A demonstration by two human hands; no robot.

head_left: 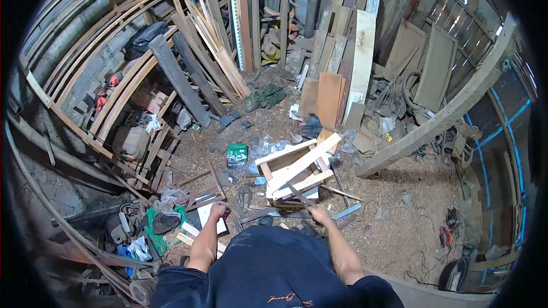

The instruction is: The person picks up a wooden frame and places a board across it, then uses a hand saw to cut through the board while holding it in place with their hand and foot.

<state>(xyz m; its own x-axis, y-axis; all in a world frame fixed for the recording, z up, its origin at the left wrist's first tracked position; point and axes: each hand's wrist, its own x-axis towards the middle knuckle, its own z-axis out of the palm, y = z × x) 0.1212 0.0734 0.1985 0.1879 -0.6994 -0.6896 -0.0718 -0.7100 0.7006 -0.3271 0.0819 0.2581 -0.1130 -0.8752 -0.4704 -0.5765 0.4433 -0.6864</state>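
In front of me stands a small wooden frame like a stool [274, 166], made of pale boards. A pale plank [304, 162] lies slantwise across its top. My right hand [319, 214] is closed around a long, narrow dark tool [301, 195], whose far end overlaps the frame's near rail; I cannot tell its exact kind. Left of the frame, my left hand [220, 210] is curled closed above a white board [212, 218], and what its fingers hold, if anything, is hidden. A dark pair of pincers [245, 196] lies on the ground between the hand and the frame.
A green bag [237, 155] and clear plastic [267, 148] lie behind the frame. Planks [363, 51] lean at the back. A slanting post [436, 120] stands to the right, with wood racks [123, 100] at left. Rags [166, 217] and scraps litter the left floor.
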